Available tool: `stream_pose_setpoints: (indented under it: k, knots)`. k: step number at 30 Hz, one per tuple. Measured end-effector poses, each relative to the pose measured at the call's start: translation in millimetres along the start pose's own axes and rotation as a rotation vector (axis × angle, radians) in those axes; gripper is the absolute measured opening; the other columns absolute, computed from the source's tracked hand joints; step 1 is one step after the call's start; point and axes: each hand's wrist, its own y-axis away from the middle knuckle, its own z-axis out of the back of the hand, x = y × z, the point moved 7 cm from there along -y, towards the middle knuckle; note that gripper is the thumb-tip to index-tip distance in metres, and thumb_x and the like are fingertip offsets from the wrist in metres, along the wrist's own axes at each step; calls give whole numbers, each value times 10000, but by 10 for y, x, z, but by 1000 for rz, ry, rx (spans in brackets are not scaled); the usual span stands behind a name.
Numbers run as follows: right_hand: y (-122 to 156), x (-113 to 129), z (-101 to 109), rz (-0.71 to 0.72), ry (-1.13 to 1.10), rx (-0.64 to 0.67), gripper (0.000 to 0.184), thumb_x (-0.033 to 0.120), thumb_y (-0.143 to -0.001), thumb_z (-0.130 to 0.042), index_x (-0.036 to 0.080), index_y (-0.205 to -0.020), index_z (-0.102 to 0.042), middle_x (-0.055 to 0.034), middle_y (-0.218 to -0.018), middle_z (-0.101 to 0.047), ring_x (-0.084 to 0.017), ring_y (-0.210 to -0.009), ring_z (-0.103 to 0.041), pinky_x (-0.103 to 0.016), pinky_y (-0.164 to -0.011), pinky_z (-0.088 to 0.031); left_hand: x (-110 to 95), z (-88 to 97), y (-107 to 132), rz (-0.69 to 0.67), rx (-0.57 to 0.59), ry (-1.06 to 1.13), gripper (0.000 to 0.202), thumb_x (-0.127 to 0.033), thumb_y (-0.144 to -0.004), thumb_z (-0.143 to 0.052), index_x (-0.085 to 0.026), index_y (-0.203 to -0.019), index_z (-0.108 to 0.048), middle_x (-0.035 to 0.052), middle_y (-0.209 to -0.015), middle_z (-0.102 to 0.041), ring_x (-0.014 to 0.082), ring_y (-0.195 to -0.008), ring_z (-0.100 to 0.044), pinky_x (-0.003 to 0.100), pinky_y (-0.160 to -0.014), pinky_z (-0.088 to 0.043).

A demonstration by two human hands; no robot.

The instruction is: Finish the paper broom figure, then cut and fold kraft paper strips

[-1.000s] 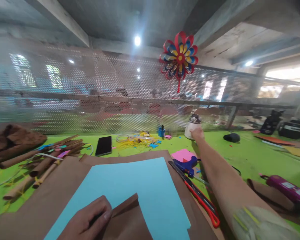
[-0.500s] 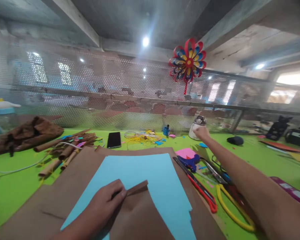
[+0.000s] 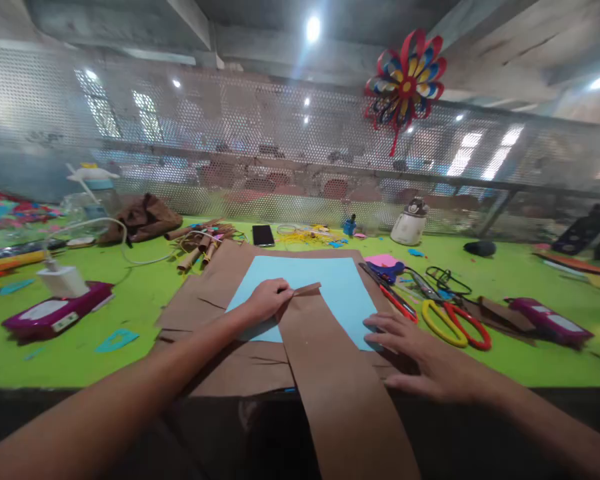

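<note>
My left hand (image 3: pixel 270 298) pinches the upper left corner of a long brown paper strip (image 3: pixel 330 360), whose top edge is folded over. The strip runs down past the table's front edge. Under it lies a light blue sheet (image 3: pixel 305 267), resting on larger brown paper (image 3: pixel 205 280). My right hand (image 3: pixel 425 357) is open, fingers spread, over the right side of the blue sheet and the brown paper, holding nothing. Close to it lie scissors with red handles (image 3: pixel 405 308) and a pair with yellow and red handles (image 3: pixel 443 323).
A phone (image 3: pixel 263 235), rolled brown paper tubes (image 3: pixel 193 257) and yellow scraps (image 3: pixel 310 235) lie farther back. A white bottle (image 3: pixel 409 225) stands at the back right. Purple power strips (image 3: pixel 60 310) sit at both sides; a charger and cable are at the left. A paper flower (image 3: pixel 406 87) hangs above.
My right hand has come back from the white bottle to the right side of the blue sheet. My left hand still pinches the brown strip. The view has tilted down.
</note>
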Motion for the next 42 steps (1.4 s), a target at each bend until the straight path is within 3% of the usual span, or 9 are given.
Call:
stream_pose_setpoints:
  k: [4, 14, 20, 23, 26, 31, 35, 38, 42]
  knots:
    - [132, -84, -104, -36, 42, -61, 523, 493, -841, -509, 287, -1319, -459, -54, -1429, -378, -257, -1329, -268, -460, -1082, -254, -15, 5, -31, -6, -18, -16, 226, -308, -721, -465, -178, -537, -474, 14, -592, -508, 143, -598, -427, 257, -571, -294]
    - [167, -286, -147, -174, 128, -234, 503, 546, -836, -477, 264, -1244, -557, -75, -1335, -504, -277, -1235, -408, -480, -1006, -345, -62, -99, -173, 32, -8, -31, 220, -282, -721, -442, -171, -531, -443, -18, -543, -437, 126, -571, -414, 245, -552, -275]
    - [143, -148, 111, -111, 148, -227, 454, 535, -796, -537, 257, -1146, -618, -102, -1289, -529, -303, -1185, -452, -513, -957, -377, -111, 42, -146, 33, 54, 17, 220, -284, -698, -486, -167, -514, -451, -33, -514, -393, 118, -557, -367, 244, -541, -248]
    - [-38, -64, 351, -82, 19, -288, 376, 470, -809, -542, 229, -1079, -644, -108, -1188, -595, -271, -1111, -517, -468, -946, -405, -266, 107, -155, 10, 77, 84, 230, -314, -721, -479, -165, -547, -457, -40, -533, -376, 108, -546, -338, 237, -526, -237]
    - [-393, -177, 516, -156, -246, -389, 403, 453, -805, -540, 211, -1120, -614, -105, -1104, -641, -236, -948, -601, -421, -841, -481, -460, 113, -190, -43, 110, 172, 264, -373, -767, -455, -161, -610, -474, -47, -555, -369, 95, -532, -323, 225, -514, -250]
    - [-1124, -468, 528, -211, -708, -447, 496, 557, -807, -475, 171, -1074, -632, -101, -986, -655, -202, -851, -603, -323, -671, -506, -575, 53, -238, -155, 144, 255, 333, -454, -793, -476, -147, -673, -527, -36, -590, -430, 89, -547, -365, 212, -522, -288]
    - [-1427, -497, 336, -162, -708, -315, 504, 585, -778, -499, 120, -801, -691, -49, -703, -633, -148, -658, -559, -265, -580, -442, -461, -44, -217, -163, 158, 280, 322, -422, -819, -467, -137, -706, -565, -27, -550, -474, 91, -511, -400, 207, -497, -304]
    - [-1414, -488, 189, -123, -659, -252, 413, 531, -750, -575, 135, -705, -686, 3, -590, -561, -108, -574, -472, -236, -536, -364, -438, -94, -178, -187, 126, 230, 262, -349, -818, -488, -128, -758, -615, -10, -585, -528, 98, -543, -436, 204, -523, -329]
    - [-1290, -492, 172, -99, -495, -273, 382, 484, -783, -539, 139, -672, -661, 29, -527, -471, -85, -496, -379, -225, -476, -281, -522, -145, -146, -239, 93, 108, 236, -280, -823, -484, -127, -848, -662, 13, -662, -602, 113, -604, -481, 207, -567, -343]
